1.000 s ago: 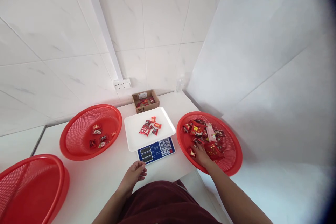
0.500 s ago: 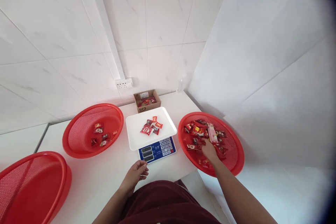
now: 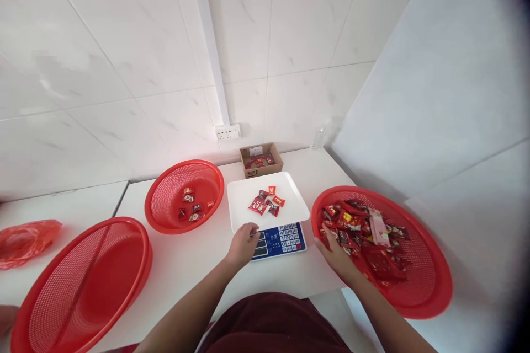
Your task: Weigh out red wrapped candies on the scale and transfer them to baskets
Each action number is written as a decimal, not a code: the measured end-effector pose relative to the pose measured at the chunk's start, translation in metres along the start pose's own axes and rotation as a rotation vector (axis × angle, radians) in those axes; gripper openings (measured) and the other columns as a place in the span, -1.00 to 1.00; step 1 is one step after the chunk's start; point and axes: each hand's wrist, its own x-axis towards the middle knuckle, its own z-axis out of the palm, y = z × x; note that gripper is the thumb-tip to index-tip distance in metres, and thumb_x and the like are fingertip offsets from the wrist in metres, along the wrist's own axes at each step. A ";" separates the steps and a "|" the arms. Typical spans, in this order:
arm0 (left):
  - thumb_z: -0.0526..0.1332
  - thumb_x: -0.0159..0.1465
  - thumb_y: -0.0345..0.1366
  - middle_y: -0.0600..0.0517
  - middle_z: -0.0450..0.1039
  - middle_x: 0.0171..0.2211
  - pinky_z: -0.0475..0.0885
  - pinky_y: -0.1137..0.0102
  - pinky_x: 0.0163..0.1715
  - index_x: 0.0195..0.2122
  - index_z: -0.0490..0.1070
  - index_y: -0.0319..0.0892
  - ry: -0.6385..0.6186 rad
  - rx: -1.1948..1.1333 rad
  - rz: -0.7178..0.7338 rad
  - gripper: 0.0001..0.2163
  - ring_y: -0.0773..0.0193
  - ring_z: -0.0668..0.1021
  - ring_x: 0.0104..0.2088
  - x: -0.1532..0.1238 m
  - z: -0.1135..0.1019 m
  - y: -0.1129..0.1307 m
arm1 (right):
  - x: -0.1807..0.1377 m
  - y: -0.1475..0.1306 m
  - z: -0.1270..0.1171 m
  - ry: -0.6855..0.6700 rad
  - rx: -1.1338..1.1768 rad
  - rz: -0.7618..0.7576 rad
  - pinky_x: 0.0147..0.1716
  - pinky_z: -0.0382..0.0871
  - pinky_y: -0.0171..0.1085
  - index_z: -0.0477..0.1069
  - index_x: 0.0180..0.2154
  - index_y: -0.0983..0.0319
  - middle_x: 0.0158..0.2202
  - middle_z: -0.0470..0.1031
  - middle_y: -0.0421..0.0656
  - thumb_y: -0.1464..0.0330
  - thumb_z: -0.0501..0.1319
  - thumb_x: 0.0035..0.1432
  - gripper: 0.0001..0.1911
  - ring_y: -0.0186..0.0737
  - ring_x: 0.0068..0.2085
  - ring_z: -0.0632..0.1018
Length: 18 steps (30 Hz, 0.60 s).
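A blue scale (image 3: 285, 239) with a white tray (image 3: 244, 215) stands mid-table; several red wrapped candies (image 3: 265, 204) lie on the tray. My left hand (image 3: 242, 242) rests at the scale's front left corner, fingers curled on the display edge, holding nothing I can see. My right hand (image 3: 337, 253) reaches into the left part of the red basket (image 3: 430, 298) full of mixed wrapped snacks (image 3: 368, 231); its fingers are curled among the packets, and what they hold is hidden.
A smaller red basket (image 3: 165, 198) with a few candies sits left of the scale. Stacked large red baskets (image 3: 83, 281) fill the near left. A small cardboard box (image 3: 261, 159) stands by the wall, a socket (image 3: 227, 132) above it, a red bag (image 3: 25, 240) far left.
My left hand moved forward from the table to the scale's front. My right hand shifted to the near left side of the snack basket. The view swung to the left.
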 end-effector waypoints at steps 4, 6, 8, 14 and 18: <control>0.10 0.23 -0.27 -0.08 0.12 0.27 0.11 0.12 0.22 0.18 0.21 -0.09 -0.041 0.322 0.180 -0.55 0.05 0.11 0.29 0.047 0.006 0.011 | -0.004 -0.012 0.003 -0.117 -0.160 0.031 0.18 0.14 -0.04 -0.10 0.30 0.45 0.25 0.17 0.19 0.15 -0.02 0.14 -0.20 0.04 0.25 0.23; 0.12 0.24 -0.17 -0.06 -0.10 0.35 -0.01 0.00 0.25 0.26 0.08 -0.04 -0.082 0.430 0.159 -0.45 -0.04 -0.06 0.34 0.069 0.014 0.015 | -0.004 -0.013 0.004 -0.124 -0.181 0.049 0.16 0.15 -0.01 -0.10 0.30 0.45 0.22 0.21 0.20 0.18 -0.04 0.15 -0.23 0.06 0.24 0.26; 0.10 0.24 -0.05 -0.05 -0.22 0.38 -0.07 -0.14 0.22 0.29 0.00 0.02 -0.121 0.499 0.113 -0.40 -0.13 -0.15 0.34 0.088 0.022 0.018 | -0.002 -0.011 0.005 -0.099 -0.175 0.038 0.16 0.15 0.02 -0.07 0.29 0.46 0.21 0.22 0.21 0.19 -0.03 0.15 -0.24 0.08 0.24 0.25; 0.02 0.24 0.08 -0.06 -0.01 0.31 -0.13 -0.24 0.19 0.23 0.09 0.04 -0.190 0.586 0.197 -0.44 -0.09 -0.11 0.34 0.111 0.032 0.020 | -0.001 -0.003 0.010 -0.037 -0.164 0.005 0.20 0.09 0.01 0.00 0.27 0.46 0.24 0.17 0.20 0.20 0.01 0.12 -0.25 0.06 0.27 0.19; 0.01 0.24 0.08 -0.10 0.05 0.28 -0.14 -0.16 0.23 0.23 0.10 -0.04 -0.123 0.569 0.265 -0.43 -0.05 -0.11 0.34 0.115 0.034 0.018 | -0.001 0.000 0.012 -0.034 -0.102 0.034 0.20 0.09 -0.01 0.01 0.27 0.41 0.24 0.18 0.16 0.18 0.01 0.12 -0.25 0.05 0.26 0.23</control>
